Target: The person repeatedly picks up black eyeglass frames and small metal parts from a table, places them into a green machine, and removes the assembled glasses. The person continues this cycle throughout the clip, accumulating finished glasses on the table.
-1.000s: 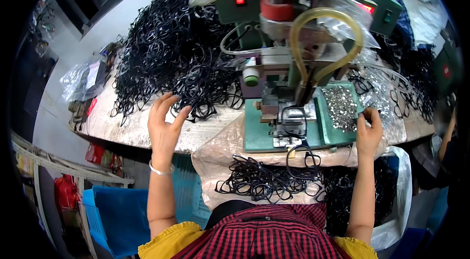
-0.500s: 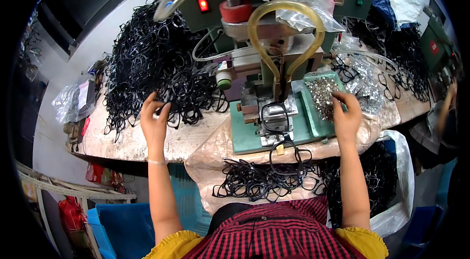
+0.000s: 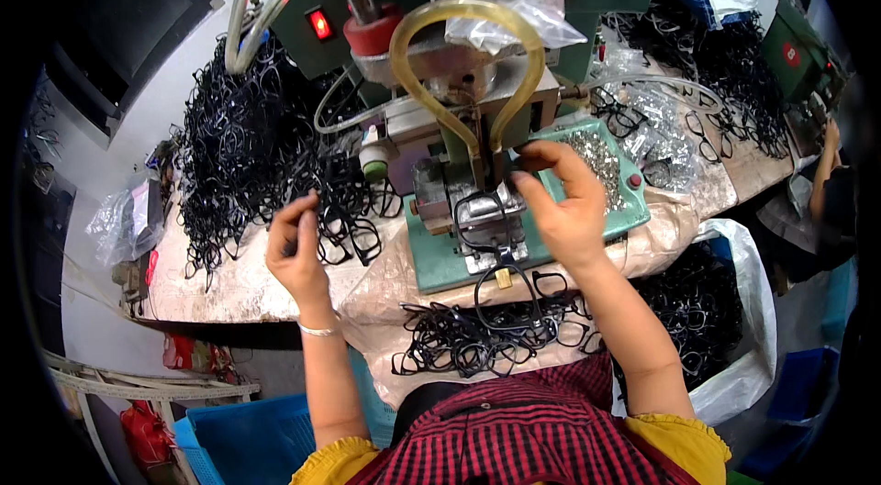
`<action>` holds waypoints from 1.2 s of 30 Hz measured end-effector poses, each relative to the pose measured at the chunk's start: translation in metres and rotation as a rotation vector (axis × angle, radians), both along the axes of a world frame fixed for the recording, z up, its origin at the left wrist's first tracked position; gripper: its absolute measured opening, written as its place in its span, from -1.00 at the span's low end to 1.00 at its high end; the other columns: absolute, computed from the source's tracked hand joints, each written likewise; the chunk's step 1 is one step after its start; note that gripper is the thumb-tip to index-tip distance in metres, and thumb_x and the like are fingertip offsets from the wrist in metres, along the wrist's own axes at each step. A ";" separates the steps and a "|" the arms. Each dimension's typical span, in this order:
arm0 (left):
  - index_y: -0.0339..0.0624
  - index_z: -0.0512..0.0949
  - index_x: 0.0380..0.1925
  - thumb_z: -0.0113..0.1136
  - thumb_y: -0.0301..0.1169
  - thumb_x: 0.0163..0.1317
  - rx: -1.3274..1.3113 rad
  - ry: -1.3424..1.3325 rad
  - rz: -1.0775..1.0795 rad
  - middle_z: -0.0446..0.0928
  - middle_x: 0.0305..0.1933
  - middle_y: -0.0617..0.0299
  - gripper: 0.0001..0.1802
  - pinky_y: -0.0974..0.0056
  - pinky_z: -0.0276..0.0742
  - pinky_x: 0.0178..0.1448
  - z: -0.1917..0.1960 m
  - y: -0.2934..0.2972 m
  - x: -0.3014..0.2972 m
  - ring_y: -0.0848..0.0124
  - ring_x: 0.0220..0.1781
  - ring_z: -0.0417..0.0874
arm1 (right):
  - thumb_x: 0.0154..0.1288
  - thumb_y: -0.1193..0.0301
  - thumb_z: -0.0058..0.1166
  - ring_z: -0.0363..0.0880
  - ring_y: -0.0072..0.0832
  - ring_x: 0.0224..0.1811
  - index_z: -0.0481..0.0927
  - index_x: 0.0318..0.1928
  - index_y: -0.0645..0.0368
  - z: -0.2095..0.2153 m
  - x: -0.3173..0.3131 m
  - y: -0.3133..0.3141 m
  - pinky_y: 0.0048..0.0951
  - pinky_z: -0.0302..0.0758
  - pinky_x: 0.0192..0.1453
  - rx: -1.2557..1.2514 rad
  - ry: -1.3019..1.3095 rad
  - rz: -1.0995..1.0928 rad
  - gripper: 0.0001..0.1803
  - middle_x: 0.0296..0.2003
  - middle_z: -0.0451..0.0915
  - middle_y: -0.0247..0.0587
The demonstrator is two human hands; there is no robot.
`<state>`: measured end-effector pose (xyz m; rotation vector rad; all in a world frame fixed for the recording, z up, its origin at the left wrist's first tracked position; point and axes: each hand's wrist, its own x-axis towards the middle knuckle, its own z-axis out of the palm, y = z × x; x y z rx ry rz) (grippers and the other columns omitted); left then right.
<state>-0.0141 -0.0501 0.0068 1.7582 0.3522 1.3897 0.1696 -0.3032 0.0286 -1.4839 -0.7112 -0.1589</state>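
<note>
A black eyeglass frame (image 3: 478, 242) rests on the metal fixture of a green press (image 3: 440, 267), one rim on the fixture and the other over the near edge. My right hand (image 3: 571, 210) is at the fixture's right side, thumb and index fingertips close together beside the press head; whatever they pinch is too small to make out. My left hand (image 3: 298, 256) hovers at the front of a big heap of black eyeglass frames (image 3: 248, 136), its fingers curled and thumb against index. Any item in them cannot be made out.
A green tray of small metal parts (image 3: 596, 159) lies right of the fixture. A yellowish hose (image 3: 466, 8) loops above it. More frames (image 3: 459, 338) lie at the table's front edge, beside a white sack (image 3: 757, 320). Another person's arm (image 3: 826, 164) shows at far right.
My right hand has moved left from the tray of small parts to the fixture. The left hand's fingers have drawn closer together, beside the heap. The whole view has shifted slightly.
</note>
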 end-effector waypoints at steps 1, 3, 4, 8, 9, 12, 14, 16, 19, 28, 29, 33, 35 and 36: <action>-0.28 0.41 -0.59 0.15 -0.61 0.33 -0.061 -0.032 -0.029 0.68 -0.11 0.04 -0.72 0.32 0.55 0.11 -0.010 -0.004 0.000 0.35 -0.04 0.68 | 0.16 0.54 0.24 0.63 -0.41 -0.21 0.58 -0.05 0.25 -0.007 0.000 0.009 -0.42 0.50 -0.01 0.046 0.012 0.003 -0.69 -0.23 0.67 -0.19; -0.30 0.43 -0.57 0.15 -0.60 0.34 -0.285 -0.077 -0.054 0.68 -0.21 0.00 -0.74 0.19 0.58 0.18 -0.027 -0.020 -0.007 0.24 -0.07 0.72 | 0.19 0.56 0.23 0.62 -0.50 -0.17 0.49 0.02 0.30 -0.009 -0.006 0.013 -0.49 0.47 0.05 0.091 0.053 0.009 -0.63 -0.21 0.67 -0.19; -0.29 0.45 -0.55 0.15 -0.57 0.36 -0.355 -0.139 -0.086 0.66 -0.27 -0.01 -0.75 0.07 0.65 0.13 -0.029 -0.024 -0.005 0.25 -0.16 0.72 | 0.20 0.57 0.23 0.62 -0.52 -0.15 0.47 0.05 0.31 -0.008 -0.009 0.014 -0.51 0.46 0.07 0.105 0.103 0.015 -0.60 -0.22 0.68 -0.20; -0.21 0.37 -0.53 0.14 -0.51 0.37 -0.037 -0.281 -0.429 0.64 -0.45 -0.09 -0.74 0.00 0.76 -0.10 0.049 -0.055 0.009 0.23 -0.40 0.71 | 0.23 0.61 0.18 0.60 -0.55 -0.10 0.34 0.21 0.34 0.000 -0.008 0.015 -0.53 0.41 0.15 0.127 0.189 0.179 -0.46 -0.26 0.69 -0.21; -0.21 0.38 -0.53 0.16 -0.51 0.35 0.075 -0.261 -0.467 0.65 -0.49 -0.06 -0.74 0.09 0.76 -0.20 0.073 -0.067 0.019 0.22 -0.45 0.72 | 0.24 0.62 0.18 0.60 -0.56 -0.10 0.32 0.23 0.35 0.002 -0.013 0.015 -0.52 0.41 0.15 0.164 0.256 0.220 -0.45 -0.26 0.69 -0.21; -0.25 0.33 -0.57 0.26 -0.68 0.20 0.280 -0.113 -0.332 0.63 -0.55 -0.03 -0.70 0.28 0.66 -0.35 0.109 -0.074 0.058 0.27 -0.46 0.74 | 0.26 0.62 0.16 0.59 -0.56 -0.06 0.23 0.29 0.37 0.009 -0.024 0.018 -0.52 0.42 0.15 0.270 0.402 0.306 -0.38 -0.20 0.68 -0.17; -0.24 0.31 -0.61 0.28 -0.72 0.16 0.237 -0.107 -0.293 0.63 -0.55 -0.02 -0.66 0.28 0.67 -0.34 0.117 -0.075 0.056 0.29 -0.48 0.73 | 0.27 0.62 0.16 0.59 -0.55 -0.05 0.22 0.29 0.36 0.014 -0.029 0.019 -0.52 0.42 0.15 0.311 0.456 0.304 -0.38 -0.17 0.67 -0.15; -0.19 0.32 -0.64 0.30 -0.72 0.10 0.360 -0.051 -0.283 0.62 -0.56 0.02 -0.65 0.33 0.58 -0.43 0.110 -0.081 0.053 0.34 -0.50 0.72 | 0.27 0.65 0.09 0.54 -0.42 0.13 0.17 0.38 0.30 0.022 -0.039 0.010 -0.40 0.39 0.26 0.226 0.385 0.306 -0.32 -0.01 0.61 0.00; -0.16 0.41 -0.62 0.35 -0.67 0.02 0.789 0.137 -0.353 0.63 -0.49 0.10 -0.71 0.35 0.43 -0.51 0.109 -0.109 0.033 0.41 -0.55 0.63 | 0.25 0.64 0.01 0.48 -0.19 0.29 0.34 0.33 0.26 0.026 -0.043 -0.008 -0.32 0.29 0.41 0.149 0.264 0.326 -0.40 0.10 0.55 0.10; -0.15 0.50 -0.58 0.44 -0.50 -0.03 1.160 0.213 -0.394 0.59 -0.45 0.27 -0.78 0.34 0.30 -0.58 0.078 -0.155 0.061 0.45 -0.58 0.45 | 0.13 0.43 0.26 0.44 0.01 0.27 0.66 -0.20 0.16 -0.071 0.066 -0.058 -0.04 0.36 0.31 -0.760 -0.415 -0.511 -0.80 0.06 0.60 0.00; -0.14 0.48 -0.59 0.45 -0.52 -0.05 1.136 0.187 -0.406 0.57 -0.48 0.29 -0.75 0.34 0.29 -0.58 0.077 -0.153 0.061 0.45 -0.58 0.46 | 0.12 0.42 0.27 0.44 0.00 0.27 0.65 -0.23 0.16 -0.071 0.072 -0.059 -0.06 0.37 0.29 -0.706 -0.424 -0.474 -0.81 0.05 0.61 0.00; -0.13 0.49 -0.59 0.44 -0.54 -0.05 1.063 0.154 -0.394 0.56 -0.52 0.30 -0.76 0.33 0.28 -0.57 0.072 -0.149 0.060 0.44 -0.59 0.45 | 0.08 0.40 0.35 0.60 -0.07 -0.03 0.63 -0.31 0.21 -0.054 0.081 -0.051 -0.23 0.49 0.08 -0.492 -0.015 -0.364 -0.80 -0.17 0.66 -0.03; -0.14 0.52 -0.56 0.39 -0.50 -0.05 1.078 0.147 -0.386 0.49 -0.55 0.34 -0.82 0.34 0.28 -0.54 0.073 -0.147 0.059 0.45 -0.57 0.44 | 0.10 0.43 0.34 0.62 -0.10 -0.07 0.65 -0.25 0.24 -0.071 0.082 -0.057 -0.24 0.51 0.07 -0.466 -0.060 -0.382 -0.79 -0.19 0.67 -0.01; -0.14 0.53 -0.55 0.38 -0.49 -0.05 1.087 0.144 -0.363 0.46 -0.56 0.36 -0.85 0.35 0.27 -0.53 0.073 -0.149 0.058 0.45 -0.55 0.44 | 0.13 0.43 0.33 0.63 -0.13 0.02 0.65 -0.23 0.26 -0.080 0.089 -0.061 -0.26 0.50 0.15 -0.432 -0.080 -0.373 -0.78 -0.11 0.68 0.02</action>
